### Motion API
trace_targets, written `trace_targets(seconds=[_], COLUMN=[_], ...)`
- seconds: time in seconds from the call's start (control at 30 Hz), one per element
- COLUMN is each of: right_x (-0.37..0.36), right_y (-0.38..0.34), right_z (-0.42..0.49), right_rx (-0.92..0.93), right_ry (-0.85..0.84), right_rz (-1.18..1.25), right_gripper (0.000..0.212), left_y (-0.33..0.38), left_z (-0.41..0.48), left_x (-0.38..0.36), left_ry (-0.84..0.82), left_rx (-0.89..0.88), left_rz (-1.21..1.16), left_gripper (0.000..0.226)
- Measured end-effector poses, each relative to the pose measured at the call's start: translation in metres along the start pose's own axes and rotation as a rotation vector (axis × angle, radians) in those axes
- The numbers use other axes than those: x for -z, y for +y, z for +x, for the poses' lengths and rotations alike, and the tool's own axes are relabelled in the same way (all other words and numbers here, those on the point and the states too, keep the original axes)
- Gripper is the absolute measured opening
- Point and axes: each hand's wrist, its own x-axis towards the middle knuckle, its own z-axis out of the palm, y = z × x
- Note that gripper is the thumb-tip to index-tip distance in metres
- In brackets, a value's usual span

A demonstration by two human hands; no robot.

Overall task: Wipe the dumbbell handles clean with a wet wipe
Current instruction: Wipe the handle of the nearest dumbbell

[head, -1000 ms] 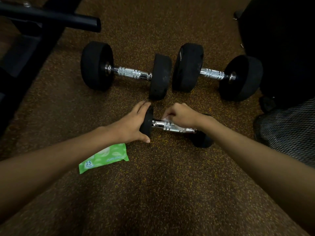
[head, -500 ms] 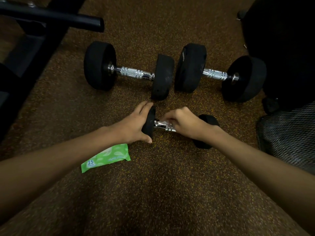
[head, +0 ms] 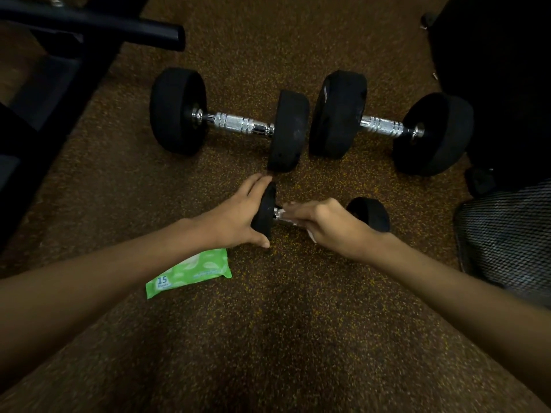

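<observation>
A small black dumbbell point(head: 369, 213) lies on the speckled brown floor in front of me. My left hand point(head: 235, 217) cups its left end plate, thumb under and fingers over the rim. My right hand point(head: 331, 225) is wrapped around the chrome handle with a white wet wipe point(head: 311, 234) pressed against it; only a short bit of handle shows between the hands. Two larger dumbbells lie behind: the left one point(head: 238, 125) and the right one point(head: 384, 126), both with bare chrome handles.
A green wet-wipe pack point(head: 190, 272) lies on the floor under my left forearm. A black metal frame with a bar point(head: 119, 25) runs along the upper left. A dark bulky object point(head: 501, 70) and a mesh surface point(head: 507, 234) stand at the right.
My right hand has slid left along the small dumbbell's handle toward the left plate, uncovering the right end plate. The left hand stays on its plate.
</observation>
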Motion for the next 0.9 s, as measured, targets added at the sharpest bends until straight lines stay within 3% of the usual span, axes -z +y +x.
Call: trace_targets(seconds=[0.3,0.43,0.6,0.67,0.77,0.9], right_x=[-0.006,-0.019,-0.017,-0.015,-0.010,-0.011], right_y=[-0.004,-0.012,0.009,0.010,0.004,-0.008], right_z=[0.027,0.006,-0.015,-0.010,0.007,0.014], right_rx=[-0.189,-0.059,-0.014,-0.061,-0.181,-0.152], right_ry=[0.033,0.113,0.054,0.059,-0.061,-0.096], right_rz=[0.040,-0.028,-0.082,-0.078,0.002,-0.022], right_gripper=[0.025,0.033,0.043,0.044,0.047,0.050], left_y=[0.001,0.000,-0.001,-0.001,-0.001,-0.001], left_z=[0.001,0.000,-0.001,0.000,0.001,0.000], left_x=[0.001,0.000,-0.001,0.000,0.001,0.000], left_ry=[0.008,0.011,0.004,0.002,0.004,0.011], left_rx=[-0.003,-0.004,-0.007,-0.005,-0.007,-0.012], left_rz=[0.000,-0.010,-0.024,-0.029,-0.033,-0.028], left_gripper=[0.123,0.123,0.123,0.123,0.123,0.122])
